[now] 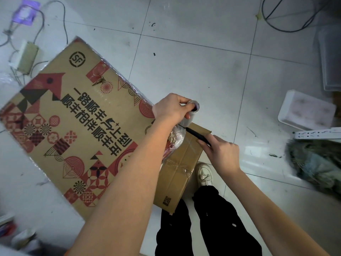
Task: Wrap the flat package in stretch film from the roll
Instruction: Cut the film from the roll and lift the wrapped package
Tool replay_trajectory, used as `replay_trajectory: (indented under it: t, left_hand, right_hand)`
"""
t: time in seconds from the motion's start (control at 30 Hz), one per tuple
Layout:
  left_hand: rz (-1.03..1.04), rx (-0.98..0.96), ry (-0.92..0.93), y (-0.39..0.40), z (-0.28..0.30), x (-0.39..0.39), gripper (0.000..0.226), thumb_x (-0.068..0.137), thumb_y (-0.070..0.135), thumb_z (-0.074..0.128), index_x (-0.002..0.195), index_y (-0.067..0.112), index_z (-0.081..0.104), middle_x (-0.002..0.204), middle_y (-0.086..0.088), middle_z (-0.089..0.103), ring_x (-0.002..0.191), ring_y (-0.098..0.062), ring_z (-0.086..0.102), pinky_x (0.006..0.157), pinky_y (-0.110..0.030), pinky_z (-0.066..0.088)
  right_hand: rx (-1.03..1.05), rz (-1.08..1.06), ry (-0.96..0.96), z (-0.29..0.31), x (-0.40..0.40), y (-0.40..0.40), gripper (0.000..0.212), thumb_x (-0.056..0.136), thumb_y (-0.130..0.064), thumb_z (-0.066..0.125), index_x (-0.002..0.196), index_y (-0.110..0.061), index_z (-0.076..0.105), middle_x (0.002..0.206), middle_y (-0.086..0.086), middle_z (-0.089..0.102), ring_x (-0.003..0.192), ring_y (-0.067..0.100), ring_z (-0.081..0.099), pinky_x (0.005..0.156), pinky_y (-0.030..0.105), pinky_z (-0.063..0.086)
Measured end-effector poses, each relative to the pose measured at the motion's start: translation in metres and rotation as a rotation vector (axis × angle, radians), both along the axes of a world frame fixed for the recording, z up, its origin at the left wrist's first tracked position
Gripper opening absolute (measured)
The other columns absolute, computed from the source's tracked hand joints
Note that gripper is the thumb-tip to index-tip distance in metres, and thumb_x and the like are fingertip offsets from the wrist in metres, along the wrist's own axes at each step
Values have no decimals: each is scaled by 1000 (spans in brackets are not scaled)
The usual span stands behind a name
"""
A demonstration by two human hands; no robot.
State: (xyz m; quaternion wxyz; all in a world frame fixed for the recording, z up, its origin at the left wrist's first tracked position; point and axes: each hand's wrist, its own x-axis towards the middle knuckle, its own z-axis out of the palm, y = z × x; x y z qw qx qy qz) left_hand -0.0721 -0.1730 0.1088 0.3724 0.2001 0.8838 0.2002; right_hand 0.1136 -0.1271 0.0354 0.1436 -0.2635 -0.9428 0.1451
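My left hand (170,108) grips the roll (191,112) upright over the package's (77,126) right edge, while my right (220,154), nearer me, pinches a black blade (196,134) aimed at the bunched film (176,135) between them.

flat brown cardboard package with red-black geometric print (77,130): tilted over white tile floor, clear film glinting along its far edge | clear stretch-film roll on hollow core (191,112): at package's right edge, bunched film trailing onto cardboard
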Motion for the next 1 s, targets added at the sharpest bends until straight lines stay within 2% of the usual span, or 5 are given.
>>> replay_trajectory:
  t: [0.17, 0.27, 0.47, 0.7, 1.0]
  left_hand:
    - [-26, 24, 101, -7, -2, 3, 24, 93, 49, 52, 110, 41, 67, 75, 10, 71, 79, -7, 63, 65, -21, 41]
    - [-42, 62, 149, -12, -4, 6, 25, 93, 48, 53, 112, 40, 67, 66, 10, 65, 66, -8, 60, 63, -23, 41]
    - [-61, 62, 204, -14, -6, 5, 28, 95, 48, 49, 118, 41, 64, 53, 14, 48, 60, -7, 49, 53, -17, 32]
    - [-23, 60, 234, -12, -5, 8, 30, 98, 43, 46, 121, 38, 63, 86, 6, 70, 85, -14, 62, 64, -24, 33]
    - [5, 63, 252, -9, -6, 8, 29, 98, 43, 46, 121, 38, 63, 98, 7, 71, 95, -16, 62, 67, -24, 33]
  right_hand:
    - [-4, -19, -2, -2, 0, -1, 44, 94, -47, 40, 76, -14, 63, 52, -5, 52, 34, 20, 43, 40, 16, 22]
    - [4, -38, 7, -3, 7, 0, 55, 98, -51, 29, 80, -14, 65, 52, -5, 53, 34, 20, 43, 40, 17, 21]
    - [40, -3, -33, -3, -5, -5, 38, 89, -43, 46, 72, -14, 63, 51, -6, 51, 33, 19, 44, 43, 13, 13]
    - [-14, -39, -12, -14, 12, -1, 40, 94, -47, 42, 83, -15, 64, 53, -3, 54, 35, 21, 44, 35, 19, 28]
    - [4, -69, -25, -19, -7, -6, 35, 89, -42, 48, 73, -13, 61, 48, -2, 49, 33, 24, 42, 40, 16, 22]
